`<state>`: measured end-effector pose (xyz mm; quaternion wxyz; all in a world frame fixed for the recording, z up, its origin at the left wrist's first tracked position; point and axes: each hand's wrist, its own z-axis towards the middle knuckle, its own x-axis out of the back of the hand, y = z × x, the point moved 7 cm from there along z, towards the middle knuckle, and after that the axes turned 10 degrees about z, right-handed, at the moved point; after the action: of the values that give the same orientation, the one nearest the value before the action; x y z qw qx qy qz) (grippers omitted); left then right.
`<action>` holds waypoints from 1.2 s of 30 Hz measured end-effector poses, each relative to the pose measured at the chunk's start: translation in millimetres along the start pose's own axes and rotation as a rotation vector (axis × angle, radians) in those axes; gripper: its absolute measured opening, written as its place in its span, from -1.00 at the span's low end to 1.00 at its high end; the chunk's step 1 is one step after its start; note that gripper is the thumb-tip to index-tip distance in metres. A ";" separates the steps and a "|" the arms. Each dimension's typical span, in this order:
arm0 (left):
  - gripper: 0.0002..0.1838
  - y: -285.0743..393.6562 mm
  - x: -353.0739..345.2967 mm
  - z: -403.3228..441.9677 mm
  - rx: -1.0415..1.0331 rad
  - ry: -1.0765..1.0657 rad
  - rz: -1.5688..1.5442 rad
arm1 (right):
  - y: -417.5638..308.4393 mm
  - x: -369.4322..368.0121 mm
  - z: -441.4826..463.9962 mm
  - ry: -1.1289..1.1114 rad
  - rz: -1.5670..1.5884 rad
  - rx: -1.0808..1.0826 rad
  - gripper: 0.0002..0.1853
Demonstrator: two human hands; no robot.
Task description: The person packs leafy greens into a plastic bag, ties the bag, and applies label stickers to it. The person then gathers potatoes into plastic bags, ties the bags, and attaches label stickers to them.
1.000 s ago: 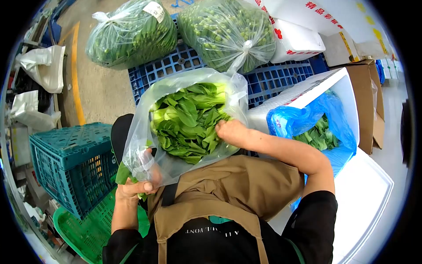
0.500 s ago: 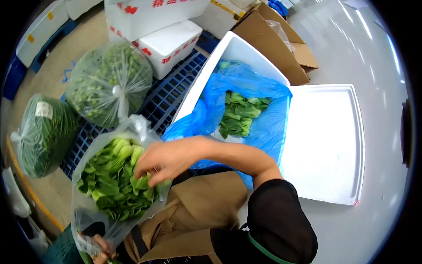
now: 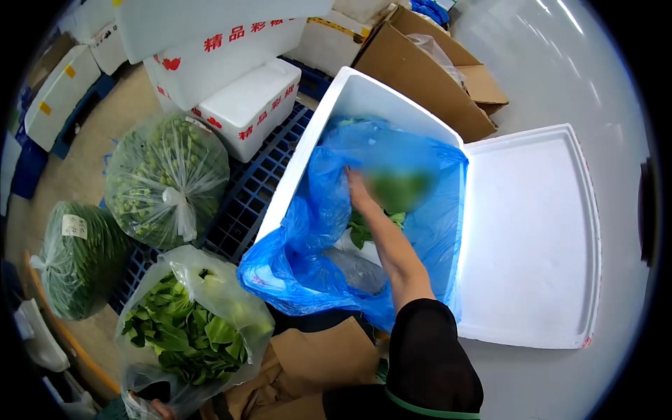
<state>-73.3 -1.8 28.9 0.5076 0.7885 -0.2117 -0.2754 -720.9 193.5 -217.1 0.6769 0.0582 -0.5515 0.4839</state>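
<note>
My right hand (image 3: 355,187) reaches down into a white foam box (image 3: 294,175) lined with a blue plastic bag (image 3: 437,238). It is beside leafy green bok choy (image 3: 362,231); a blurred patch covers the area by the fingers, so their grip does not show. At the lower left edge, my left hand (image 3: 159,407) is closed on the rim of a clear plastic bag (image 3: 241,308), only partly in view. Inside that bag lies a heap of bok choy (image 3: 185,329), leaves facing me.
The foam lid (image 3: 528,238) lies right of the box. Left stand a tied bag of green vegetables (image 3: 164,182) and a bag of long green vegetables (image 3: 84,259), on a blue pallet (image 3: 241,192). Behind are stacked foam boxes (image 3: 245,108) and a cardboard box (image 3: 427,73).
My right hand has moved from the bok choy in the clear bag, rightward into the foam box. The view has shifted, and the clear bag's upper side now folds partly over its bok choy.
</note>
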 end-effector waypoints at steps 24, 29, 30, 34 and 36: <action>-0.77 9.7 -18.8 -5.1 0.078 0.126 -0.089 | 32.8 -6.9 79.5 0.306 0.163 -0.315 -0.67; -0.74 -5.9 -4.9 -7.1 0.109 0.168 -0.159 | 20.5 -6.5 78.5 0.537 -0.068 -0.078 -0.70; -0.73 -7.6 -1.5 -8.1 0.119 0.167 -0.147 | 26.3 -3.8 72.2 0.467 0.060 -0.190 -0.71; -0.74 -12.7 4.1 -6.5 0.120 0.082 -0.201 | 22.9 40.5 32.5 0.230 0.447 -0.634 -0.70; -0.75 -10.9 4.4 -3.8 0.107 0.026 -0.175 | 23.4 64.3 9.9 0.368 0.573 -0.658 -0.72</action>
<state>-66.9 2.3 19.3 0.4416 0.8334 -0.1497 -0.2967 -749.4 237.7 -172.2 0.5851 -0.4006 -0.5404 0.4530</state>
